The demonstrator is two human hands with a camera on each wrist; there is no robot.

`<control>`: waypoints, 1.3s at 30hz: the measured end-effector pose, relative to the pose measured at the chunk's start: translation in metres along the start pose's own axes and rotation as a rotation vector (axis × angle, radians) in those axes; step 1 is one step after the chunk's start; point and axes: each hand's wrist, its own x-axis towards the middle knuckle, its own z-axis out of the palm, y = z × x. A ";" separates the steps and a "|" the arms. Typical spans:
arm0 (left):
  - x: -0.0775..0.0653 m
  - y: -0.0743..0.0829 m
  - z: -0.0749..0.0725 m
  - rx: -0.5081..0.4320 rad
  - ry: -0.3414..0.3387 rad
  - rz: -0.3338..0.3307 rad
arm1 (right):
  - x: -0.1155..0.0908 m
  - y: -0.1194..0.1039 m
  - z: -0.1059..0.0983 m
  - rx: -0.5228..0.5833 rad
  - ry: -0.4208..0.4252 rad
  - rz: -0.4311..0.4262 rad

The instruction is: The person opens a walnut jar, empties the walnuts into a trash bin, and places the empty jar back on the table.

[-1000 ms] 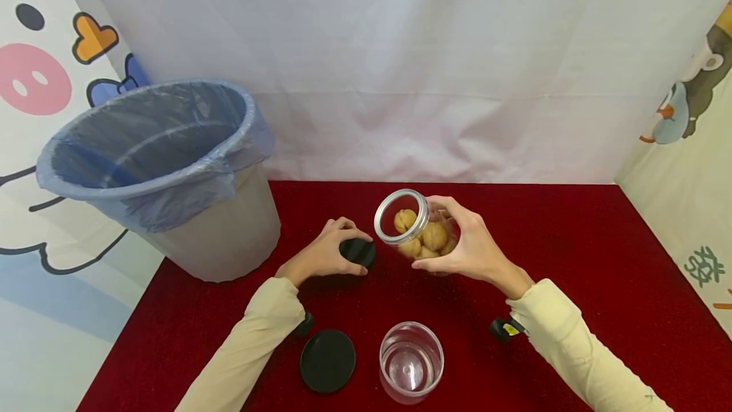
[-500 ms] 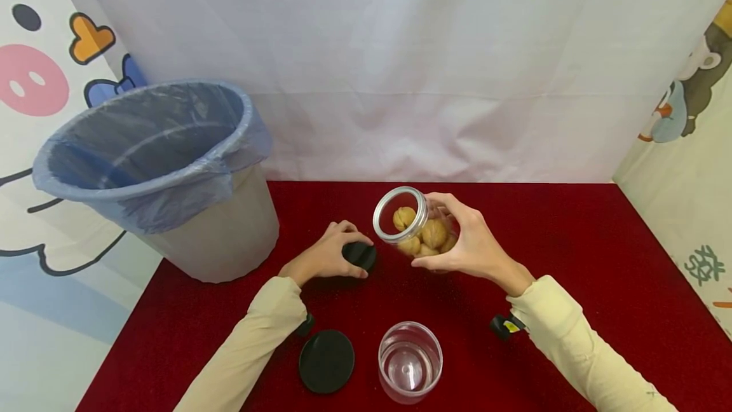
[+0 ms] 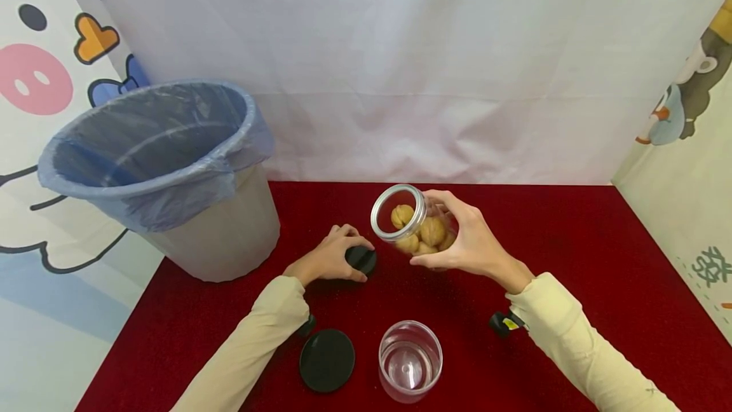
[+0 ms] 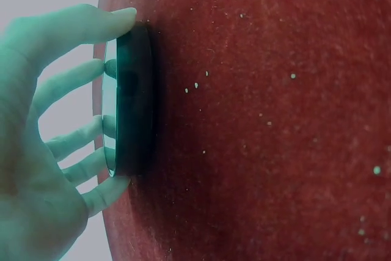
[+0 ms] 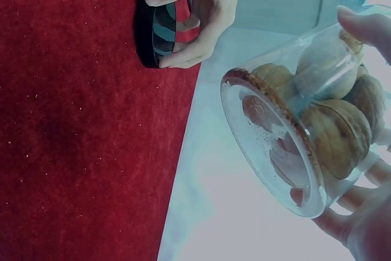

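With thumb and fingers spread around its rim, my left hand point(image 3: 330, 257) grips a round black lid point(image 3: 361, 260) that lies on the red cloth. The left wrist view shows the lid point(image 4: 134, 99) from its side, thumb on one edge and fingertips at the rim opposite. My right hand point(image 3: 473, 243) holds a clear jar point(image 3: 420, 210) above the cloth, tilted with its silver-rimmed mouth facing left. Several walnuts point(image 3: 433, 231) are inside it. Seen from the right wrist, the jar's base point(image 5: 275, 145) faces the camera, and the walnuts point(image 5: 338, 131) rest against the wall.
A bin point(image 3: 251, 221) lined with a blue bag stands at the left. Nearer me, a second black lid point(image 3: 327, 360) lies flat beside a clear open jar point(image 3: 410, 393). A white curtain point(image 3: 434, 81) hangs behind the red cloth point(image 3: 549, 234).
The jar in my right hand has shifted slightly up and left. My left hand stays at the lid, moving very slightly to the right.
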 end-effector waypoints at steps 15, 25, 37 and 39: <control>-0.002 0.001 0.000 -0.002 -0.010 0.017 | 0.008 -0.007 -0.006 -0.009 0.015 -0.038; -0.005 0.000 -0.001 -0.051 -0.007 -0.001 | 0.016 -0.050 -0.018 -0.022 0.013 -0.031; -0.013 -0.001 -0.010 -0.107 0.059 0.046 | 0.018 -0.055 -0.020 -0.038 0.013 -0.038; -0.015 -0.001 -0.012 -0.129 0.080 0.050 | 0.019 -0.056 -0.021 -0.041 0.014 -0.036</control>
